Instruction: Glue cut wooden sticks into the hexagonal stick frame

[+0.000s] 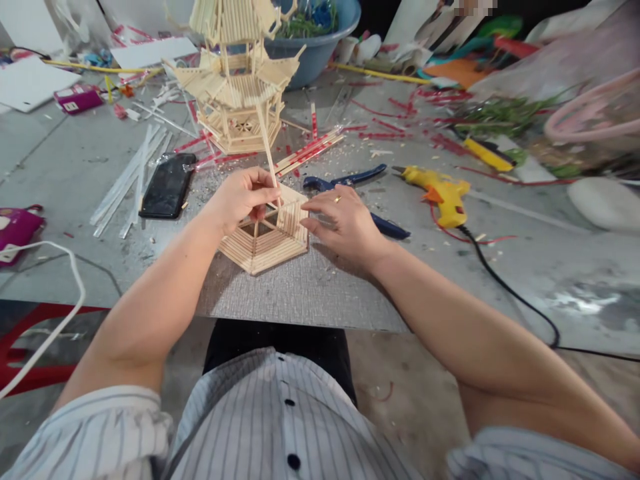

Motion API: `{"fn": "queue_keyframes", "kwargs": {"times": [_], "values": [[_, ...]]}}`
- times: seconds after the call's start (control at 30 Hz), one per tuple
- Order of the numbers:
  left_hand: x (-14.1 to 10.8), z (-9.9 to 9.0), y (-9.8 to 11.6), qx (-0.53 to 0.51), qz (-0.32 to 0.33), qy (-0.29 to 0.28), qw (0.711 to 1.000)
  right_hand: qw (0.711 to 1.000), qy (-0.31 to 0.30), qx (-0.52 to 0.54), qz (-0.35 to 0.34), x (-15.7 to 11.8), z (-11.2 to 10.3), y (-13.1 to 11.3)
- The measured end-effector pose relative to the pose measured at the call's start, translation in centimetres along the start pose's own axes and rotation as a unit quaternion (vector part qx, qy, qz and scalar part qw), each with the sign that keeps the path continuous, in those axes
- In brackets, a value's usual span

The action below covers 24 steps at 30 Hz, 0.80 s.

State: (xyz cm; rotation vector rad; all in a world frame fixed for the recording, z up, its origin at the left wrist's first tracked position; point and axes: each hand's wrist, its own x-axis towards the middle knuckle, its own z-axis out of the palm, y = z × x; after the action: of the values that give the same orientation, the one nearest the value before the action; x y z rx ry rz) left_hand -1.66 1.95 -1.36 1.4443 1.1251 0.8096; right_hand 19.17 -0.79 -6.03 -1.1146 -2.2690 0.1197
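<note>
My left hand [247, 197] pinches a thin wooden stick [267, 143], which stands tilted over a hexagonal piece made of sticks [273, 257]. This piece lies flat near the table's front edge, with rows of sticks around a spoked, open centre; my left fingers hide part of it. At its right edge is my right hand [345, 217], thumb and fingers apart, the fingertips close to the sticks; whether they touch is unclear. Blue-handled pliers [357, 177] lie partly behind my right hand. Behind the hexagon rises a pagoda model built of sticks [240, 87].
Left of my hands lie a black phone [167, 185] and clear glue sticks [127, 180]. A yellow glue gun [440, 193] with a black cord rests at right. Red-wrapped sticks [313, 152] and scraps litter the table [525, 267]. A blue basin [310, 57] stands behind.
</note>
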Motion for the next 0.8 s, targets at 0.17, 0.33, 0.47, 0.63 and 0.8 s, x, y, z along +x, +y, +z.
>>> {"fn": "queue_keyframes", "kwargs": {"times": [0.17,0.33,0.47,0.63,0.8], "values": [[-0.3,0.3,0.4,0.091,0.033,0.008,0.995,1.000,-0.003,0.014,-0.005,0.0,-0.1,0.0],[-0.3,-0.6,0.6,0.259,0.050,-0.028,0.964,0.999,-0.044,0.020,-0.018,0.0,-0.1,-0.1],[-0.2,-0.8,0.4,0.343,0.024,-0.073,0.936,0.996,-0.072,0.033,-0.050,-0.1,0.0,-0.1],[-0.1,-0.5,0.1,0.357,0.024,-0.073,0.931,0.996,-0.071,0.030,-0.055,-0.1,0.0,0.0],[0.3,-0.1,-0.6,0.338,0.040,-0.065,0.938,0.995,-0.082,0.029,-0.044,-0.1,-0.1,0.2]]}}
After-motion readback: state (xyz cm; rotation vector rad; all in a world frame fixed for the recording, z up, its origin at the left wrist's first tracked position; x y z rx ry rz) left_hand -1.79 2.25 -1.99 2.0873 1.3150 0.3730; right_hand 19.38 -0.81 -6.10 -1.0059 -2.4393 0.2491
